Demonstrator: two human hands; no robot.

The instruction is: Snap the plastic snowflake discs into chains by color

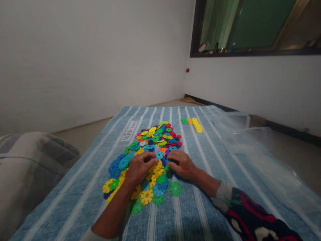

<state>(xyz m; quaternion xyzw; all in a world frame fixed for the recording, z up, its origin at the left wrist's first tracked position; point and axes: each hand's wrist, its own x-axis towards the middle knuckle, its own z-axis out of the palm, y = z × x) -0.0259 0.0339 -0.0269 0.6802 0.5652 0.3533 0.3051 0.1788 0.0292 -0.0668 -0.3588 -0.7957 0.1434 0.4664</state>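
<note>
A heap of colourful plastic notched discs point(146, 197), flower-shaped and mostly yellow, blue, green and red, covers the middle of the cloth. Over its centre my left hand point(141, 167) is closed, with thumb and forefinger at the edge of a light-blue notched disc point(159, 154). My right hand point(182, 164) faces it from the heap's right side, fingers curled towards the thumb. Dark blue and purple pieces show near those fingertips, but whether they are gripped is hidden. A loose green disc point(175, 188) lies below my right hand.
Further back lie a green disc point(184, 121) and a joined yellow row of discs point(197, 125). Clear plastic containers point(258, 134) and plastic sheeting stand along the right edge of the striped tablecloth point(100, 160). Grey covered padding point(32, 167) sits at the left.
</note>
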